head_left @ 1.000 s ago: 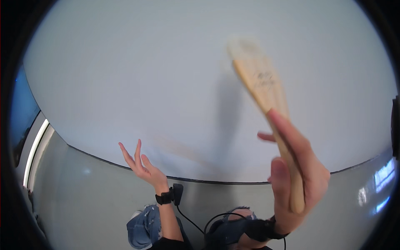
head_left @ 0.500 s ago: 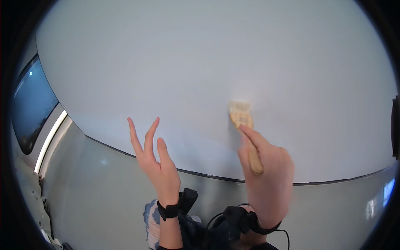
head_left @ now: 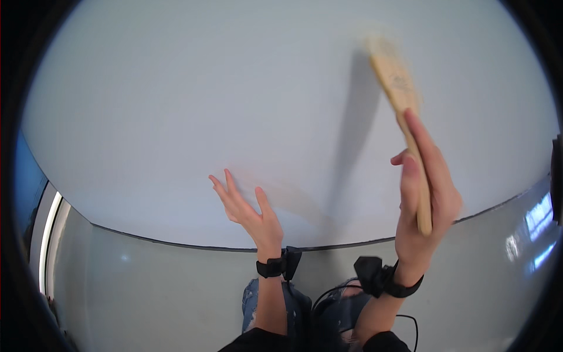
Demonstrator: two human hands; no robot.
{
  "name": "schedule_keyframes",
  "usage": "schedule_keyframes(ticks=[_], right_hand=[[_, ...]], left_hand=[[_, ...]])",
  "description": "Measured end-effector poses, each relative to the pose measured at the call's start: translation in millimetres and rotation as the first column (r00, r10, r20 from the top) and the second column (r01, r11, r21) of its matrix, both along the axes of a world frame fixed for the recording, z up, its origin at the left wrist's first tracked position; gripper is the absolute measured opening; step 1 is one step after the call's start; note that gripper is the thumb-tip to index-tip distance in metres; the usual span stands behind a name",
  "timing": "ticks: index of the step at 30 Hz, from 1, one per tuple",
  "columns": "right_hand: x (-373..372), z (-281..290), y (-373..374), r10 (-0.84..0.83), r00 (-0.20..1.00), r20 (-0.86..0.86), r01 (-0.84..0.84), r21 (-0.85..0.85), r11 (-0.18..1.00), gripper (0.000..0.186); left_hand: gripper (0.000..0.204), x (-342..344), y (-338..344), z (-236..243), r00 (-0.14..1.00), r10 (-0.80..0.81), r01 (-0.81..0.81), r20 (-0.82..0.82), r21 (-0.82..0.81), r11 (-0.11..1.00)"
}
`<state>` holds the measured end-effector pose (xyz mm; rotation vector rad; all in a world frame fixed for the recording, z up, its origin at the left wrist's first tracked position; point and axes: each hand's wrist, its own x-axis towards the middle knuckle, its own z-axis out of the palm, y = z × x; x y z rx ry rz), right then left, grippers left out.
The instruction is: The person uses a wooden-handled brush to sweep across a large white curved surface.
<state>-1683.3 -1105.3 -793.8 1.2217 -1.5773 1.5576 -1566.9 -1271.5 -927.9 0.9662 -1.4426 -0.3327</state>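
Note:
A flat wooden paintbrush (head_left: 399, 88) with pale bristles is held by its handle in my right hand (head_left: 431, 193), the forefinger stretched along the wood. Its bristles point away from me and are smeared by motion; whether they touch the white tabletop (head_left: 234, 88) I cannot tell. A long shadow of the brush falls on the white surface to its left. My left hand (head_left: 252, 217) is open and holds nothing, fingers spread over the near part of the tabletop. Whether it touches the surface is unclear.
The tabletop's dark near edge (head_left: 176, 245) curves between me and the white surface. Below it lies a shiny grey floor (head_left: 158, 293), with bright reflections at right. A lit strip (head_left: 50, 240) and a blue panel (head_left: 32, 164) stand at far left. A black cable (head_left: 413, 325) hangs near my right forearm.
My right hand has moved the paintbrush farther away and to the right, its bristles now blurred. My left hand has shifted right, still open. The view has turned slightly.

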Motion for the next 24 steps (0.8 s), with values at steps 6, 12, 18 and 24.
schedule_keyframes(ticks=[6, 12, 18, 24], right_hand=[[-4, 51, 58, -0.015, 0.983, 0.182, -0.047, 0.332, 0.942, 0.030], [-17, 50, 54, -0.106, 0.932, 0.348, -0.161, 0.656, 0.737, 0.023], [-3, 51, 73, 0.098, 0.936, 0.337, -0.194, 0.262, 0.945, 0.030], [-4, -3, 49, -0.021, 0.995, 0.101, -0.017, 0.364, 0.931, 0.036]], left_hand=[[0.051, 7, 24, 49, 1.000, 0.006, -0.006, 0.025, -0.028, 1.000], [0.046, 10, 29, 57, 0.998, -0.043, 0.044, 0.039, -0.020, 0.999], [0.045, 16, 19, 40, 0.987, -0.143, 0.140, -0.078, -0.036, 0.989], [0.048, 17, 15, 31, 0.989, -0.052, 0.039, -0.140, -0.095, 0.995]])
